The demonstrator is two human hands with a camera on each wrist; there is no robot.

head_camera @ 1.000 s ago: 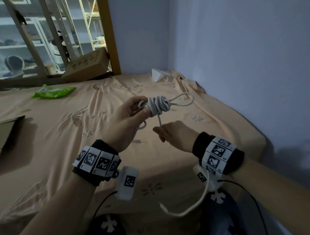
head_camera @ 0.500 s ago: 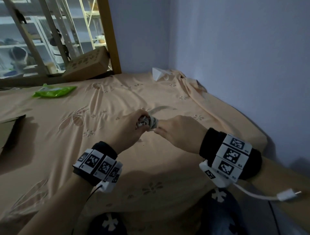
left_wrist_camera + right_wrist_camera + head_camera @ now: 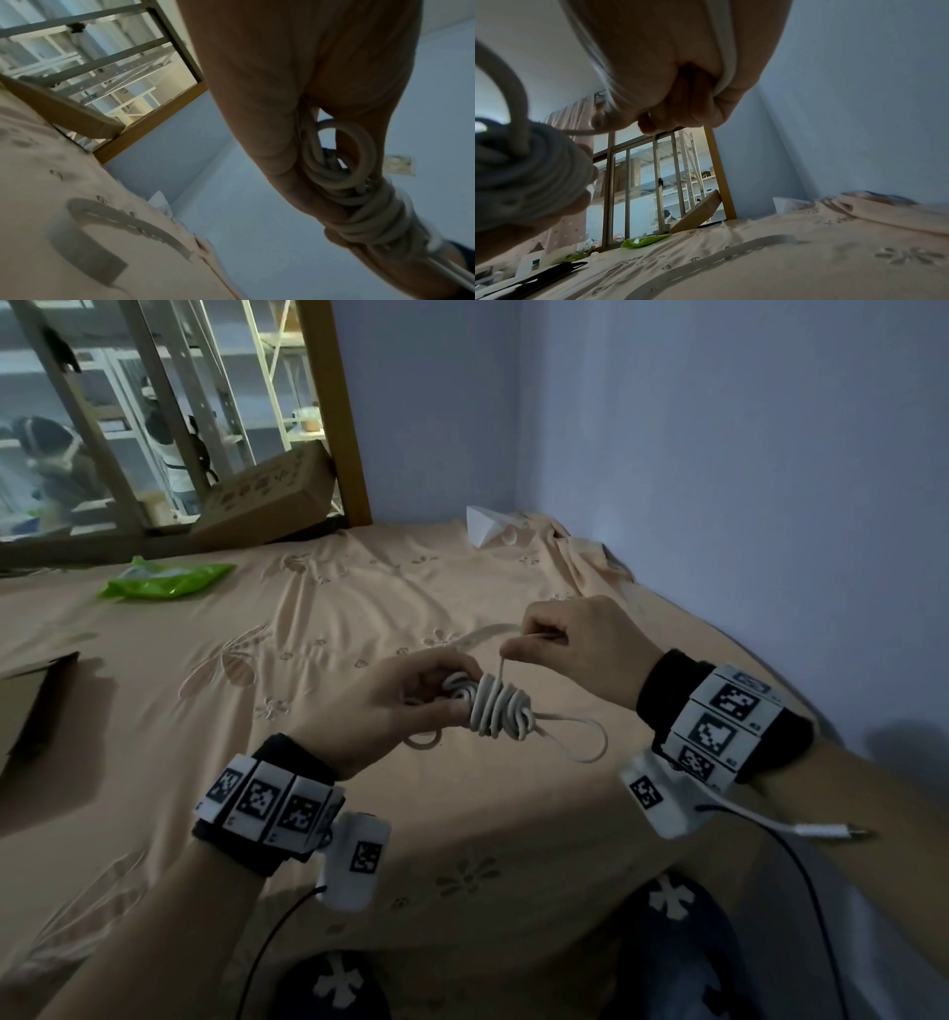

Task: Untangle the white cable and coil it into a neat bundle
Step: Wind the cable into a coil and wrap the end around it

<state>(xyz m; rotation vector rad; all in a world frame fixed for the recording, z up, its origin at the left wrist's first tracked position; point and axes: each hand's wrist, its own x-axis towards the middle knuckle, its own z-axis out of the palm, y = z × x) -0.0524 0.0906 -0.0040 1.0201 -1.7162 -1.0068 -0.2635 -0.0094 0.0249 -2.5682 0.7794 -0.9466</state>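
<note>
left hand (image 3: 390,706) clamps the white cable (image 3: 495,711) bundle above the bed (image 3: 257,660) so the wraps stay put. right hand (image 3: 575,644) fingers pinch the loose strand, pulling it up, probably to cinch the coil.

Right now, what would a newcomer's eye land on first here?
The white cable, wound into a tight bundle in mid-air above the peach bedsheet, the left hand gripping it. Just above, the right hand pinches a strand rising from the bundle. A green packet lies far left.
</note>
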